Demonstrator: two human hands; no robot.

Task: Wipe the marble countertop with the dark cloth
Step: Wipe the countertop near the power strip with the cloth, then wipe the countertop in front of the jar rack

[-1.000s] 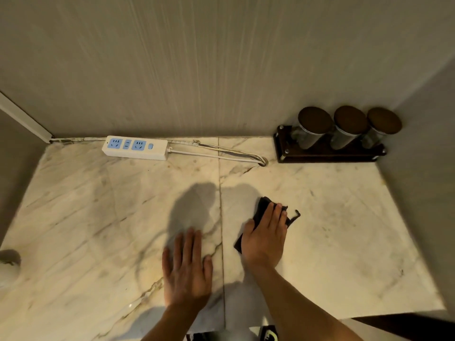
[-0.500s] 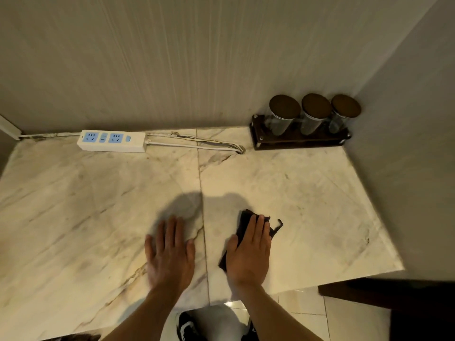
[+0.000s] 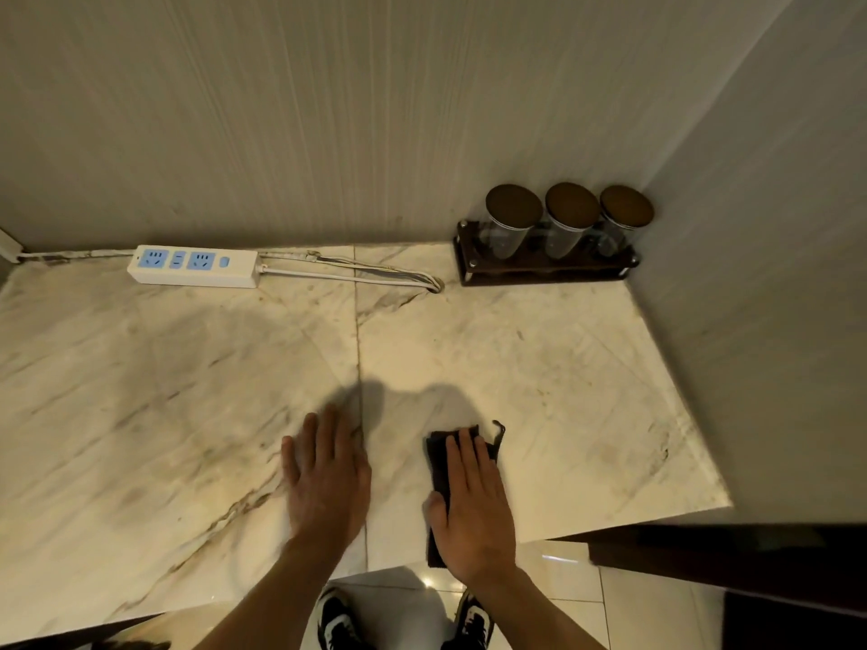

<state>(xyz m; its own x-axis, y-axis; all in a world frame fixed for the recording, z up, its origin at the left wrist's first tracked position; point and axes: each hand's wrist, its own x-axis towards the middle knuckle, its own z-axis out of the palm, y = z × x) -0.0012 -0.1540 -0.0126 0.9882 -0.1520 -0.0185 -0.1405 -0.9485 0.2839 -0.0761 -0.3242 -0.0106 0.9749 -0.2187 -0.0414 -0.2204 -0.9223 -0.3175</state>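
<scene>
The marble countertop (image 3: 539, 368) is pale with brown veins and a seam down its middle. A dark cloth (image 3: 438, 466) lies flat near the counter's front edge, right of the seam. My right hand (image 3: 471, 513) presses down on the cloth with its fingers straight, covering most of it. The cloth's near end reaches the front edge. My left hand (image 3: 326, 480) rests flat on the bare marble just left of the seam, fingers together, holding nothing.
A white power strip (image 3: 194, 266) with its cable (image 3: 356, 274) lies along the back wall. A dark rack (image 3: 546, 269) with three lidded glass jars (image 3: 511, 222) stands in the back right corner. A wall closes the right side. My shoes (image 3: 335, 619) show on the tiled floor below.
My right hand has drawn the cloth back toward the counter's front edge. The left hand has stayed flat on the marble. The camera view has shifted right and back.
</scene>
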